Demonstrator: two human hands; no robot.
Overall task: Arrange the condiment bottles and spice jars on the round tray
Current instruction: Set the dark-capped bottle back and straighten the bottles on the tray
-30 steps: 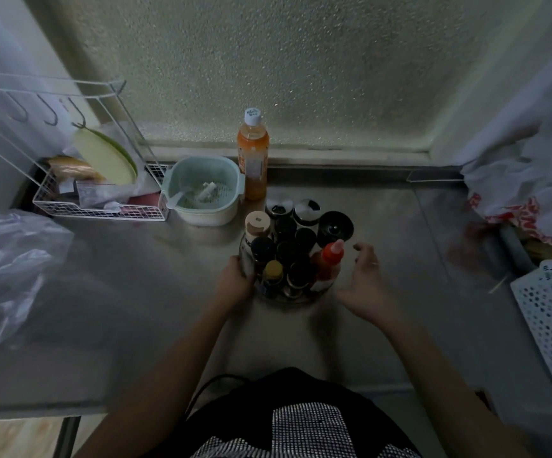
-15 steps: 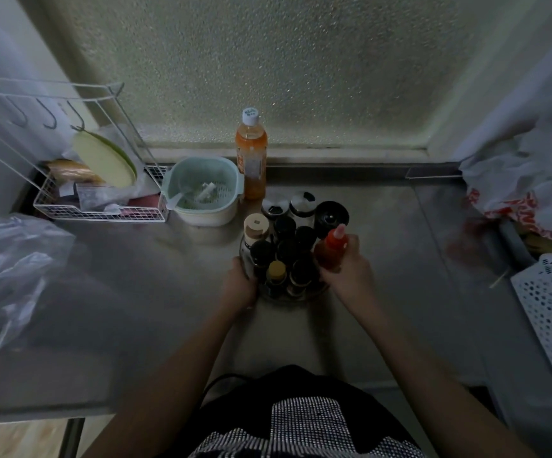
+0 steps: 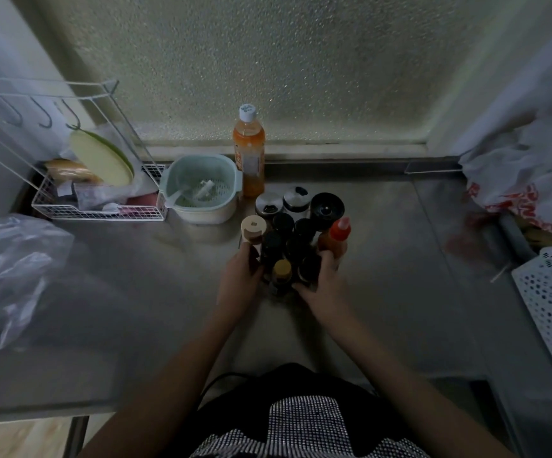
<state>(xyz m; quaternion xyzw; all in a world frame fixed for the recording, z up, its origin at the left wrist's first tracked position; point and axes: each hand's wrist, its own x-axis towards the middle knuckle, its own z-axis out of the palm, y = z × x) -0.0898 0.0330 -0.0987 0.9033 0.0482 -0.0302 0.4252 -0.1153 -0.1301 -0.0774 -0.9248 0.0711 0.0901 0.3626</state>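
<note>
both hands are in at the cluster now. the left hand is curled against the near-left side of the packed bottles, fingers up by the beige-capped jar; whether it grips that jar or just steadies the group, i can't tell in this light. the right hand is wrapped low around the red-tipped sauce bottle on the right edge, fingers closed on its base.

the round tray is almost wholly hidden under the bottles, only a dim sliver near the front between the hands. it sits mid-table, just in front of the pale green colander bowl and the orange drink bottle, which stands apart at the back by the window sill.

on the tray: dark-capped bottles packed in the middle, a yellow-capped jar at the front, two silver-lidded shakers and a black grinder along the far side.

my read: the red-tipped bottle is being seated into the right-hand gap. the way to do it well is to keep it upright, lower it straight into the space rather than pushing sideways, and let the left hand brace the pack so nothing topples. it's tight in there; a nudge to one tall bottle could tip its neighbours. check the base sits inside the rim before letting go.
</note>
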